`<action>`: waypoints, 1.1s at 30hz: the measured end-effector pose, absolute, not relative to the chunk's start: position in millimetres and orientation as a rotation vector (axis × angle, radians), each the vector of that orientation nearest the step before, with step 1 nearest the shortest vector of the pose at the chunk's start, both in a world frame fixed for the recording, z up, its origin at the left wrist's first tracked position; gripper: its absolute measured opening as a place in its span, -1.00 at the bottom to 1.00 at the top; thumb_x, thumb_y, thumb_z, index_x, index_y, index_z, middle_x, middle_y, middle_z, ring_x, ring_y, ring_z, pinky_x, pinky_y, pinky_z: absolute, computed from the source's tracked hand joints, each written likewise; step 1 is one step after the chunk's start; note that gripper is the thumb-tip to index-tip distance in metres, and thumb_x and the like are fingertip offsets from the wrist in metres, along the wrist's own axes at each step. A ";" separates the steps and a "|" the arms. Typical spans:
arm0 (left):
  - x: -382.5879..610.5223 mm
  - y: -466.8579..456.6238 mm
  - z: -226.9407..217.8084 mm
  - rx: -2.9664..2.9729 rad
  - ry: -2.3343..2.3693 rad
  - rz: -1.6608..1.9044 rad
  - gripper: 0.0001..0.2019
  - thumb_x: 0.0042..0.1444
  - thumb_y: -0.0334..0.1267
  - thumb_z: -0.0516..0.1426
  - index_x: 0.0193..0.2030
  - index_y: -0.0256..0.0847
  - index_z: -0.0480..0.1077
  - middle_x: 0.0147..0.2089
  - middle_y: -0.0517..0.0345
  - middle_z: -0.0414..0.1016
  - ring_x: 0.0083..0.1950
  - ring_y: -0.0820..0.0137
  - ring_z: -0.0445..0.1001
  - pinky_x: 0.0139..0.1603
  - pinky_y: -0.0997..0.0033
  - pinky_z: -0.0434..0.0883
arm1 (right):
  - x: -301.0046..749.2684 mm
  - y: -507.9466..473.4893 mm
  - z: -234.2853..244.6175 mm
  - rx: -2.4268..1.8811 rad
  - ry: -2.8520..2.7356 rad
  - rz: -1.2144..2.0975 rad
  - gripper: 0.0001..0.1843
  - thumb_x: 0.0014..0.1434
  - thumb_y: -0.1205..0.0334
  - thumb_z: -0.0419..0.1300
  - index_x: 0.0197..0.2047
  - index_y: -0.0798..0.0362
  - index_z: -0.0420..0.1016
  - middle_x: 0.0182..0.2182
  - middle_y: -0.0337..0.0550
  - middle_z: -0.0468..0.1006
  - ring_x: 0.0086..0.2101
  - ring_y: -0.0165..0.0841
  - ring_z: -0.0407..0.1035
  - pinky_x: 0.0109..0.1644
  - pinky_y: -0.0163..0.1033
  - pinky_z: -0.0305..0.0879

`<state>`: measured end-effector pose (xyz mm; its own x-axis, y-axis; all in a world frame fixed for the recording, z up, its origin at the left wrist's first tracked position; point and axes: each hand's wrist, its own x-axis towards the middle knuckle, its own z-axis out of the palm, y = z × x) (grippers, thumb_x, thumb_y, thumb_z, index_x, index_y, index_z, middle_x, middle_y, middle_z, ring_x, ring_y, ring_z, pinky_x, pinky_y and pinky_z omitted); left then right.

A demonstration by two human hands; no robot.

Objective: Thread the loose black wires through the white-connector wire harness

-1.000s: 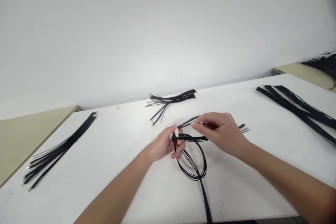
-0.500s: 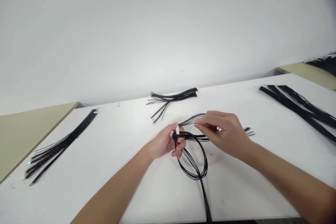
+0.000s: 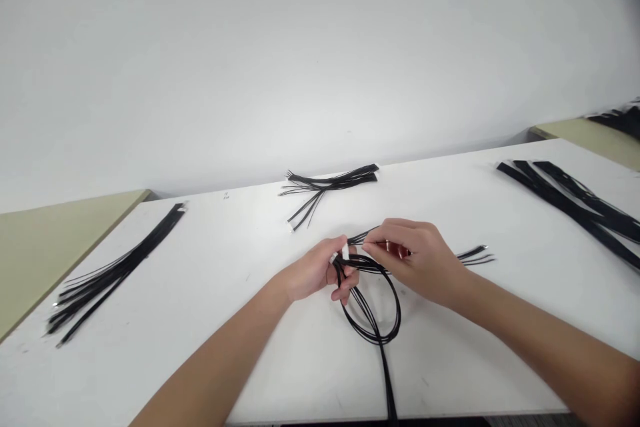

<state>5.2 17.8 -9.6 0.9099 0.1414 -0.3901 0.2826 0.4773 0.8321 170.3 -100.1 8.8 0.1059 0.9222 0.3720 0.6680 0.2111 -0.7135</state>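
My left hand (image 3: 313, 272) is closed around white connectors (image 3: 345, 251) at the end of a black wire harness (image 3: 399, 307). Below the fingers the wires curl into a loop, and a tail runs down to the table's front edge. Close by on the right, my right hand (image 3: 417, 257) pinches a thin black wire (image 3: 370, 238) between thumb and fingertips, near the connector. Loose wire ends (image 3: 475, 257) stick out beyond the right hand. Its curled fingers hide part of the wires.
On the white table (image 3: 200, 347), black wire bundles lie at the left (image 3: 125, 267), at the back middle (image 3: 335, 180) and at the right (image 3: 575, 207). A greenish board (image 3: 55, 240) borders the left side. More dark wires (image 3: 620, 119) lie at the far right. A pale wall rises behind.
My right hand has shifted left, bringing its pinch closer to the connector. The left hand has moved slightly right with the connectors. More of the loose wire ends now shows.
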 end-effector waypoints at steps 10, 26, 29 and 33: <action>4.1 16.6 -6.0 1.107 0.407 -0.102 -0.51 0.25 0.10 -0.16 -0.51 -0.24 0.21 -0.60 0.21 0.24 -0.65 0.50 0.21 -0.39 0.30 0.39 | 165.7 -98.9 -2.4 -1.504 -1.653 0.331 -0.84 0.22 0.29 0.08 -0.33 0.02 0.48 -0.47 -0.22 0.45 -0.54 -0.48 0.19 -0.45 -0.33 0.14; 5.6 17.6 -8.1 0.790 0.543 -0.001 -0.54 0.23 0.04 -0.14 -0.53 -0.25 0.25 -0.64 0.27 0.21 -0.73 0.54 0.16 -0.55 0.42 0.33 | 172.9 -93.7 2.4 -1.389 -1.548 -0.227 -0.84 0.12 0.40 0.19 -0.18 0.13 0.43 -0.30 -0.06 0.44 -0.27 -0.35 0.34 -0.21 -0.25 0.30; 5.0 18.0 -9.3 0.679 0.529 0.079 -0.57 0.24 0.00 -0.13 -0.51 -0.23 0.24 -0.65 0.32 0.17 -0.75 0.55 0.13 -0.59 0.45 0.29 | 174.6 -94.7 5.1 -1.358 -1.578 -0.238 -0.88 0.06 0.48 0.19 -0.32 0.10 0.37 -0.41 -0.15 0.42 -0.37 -0.38 0.31 -0.29 -0.25 0.28; 5.0 15.5 -7.9 0.603 0.506 0.144 -0.59 0.27 -0.02 -0.15 -0.47 -0.22 0.25 -0.65 0.35 0.17 -0.75 0.56 0.13 -0.59 0.47 0.29 | 175.2 -94.8 0.6 -1.357 -1.700 -0.292 -0.84 0.00 0.46 0.24 -0.34 0.07 0.38 -0.42 -0.19 0.48 -0.38 -0.36 0.30 -0.29 -0.20 0.25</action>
<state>5.0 15.5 -7.9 0.8687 0.2738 -0.4127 0.0156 0.8178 0.5752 175.2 -94.8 0.6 0.0215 0.6509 0.7589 0.8667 0.3662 -0.3387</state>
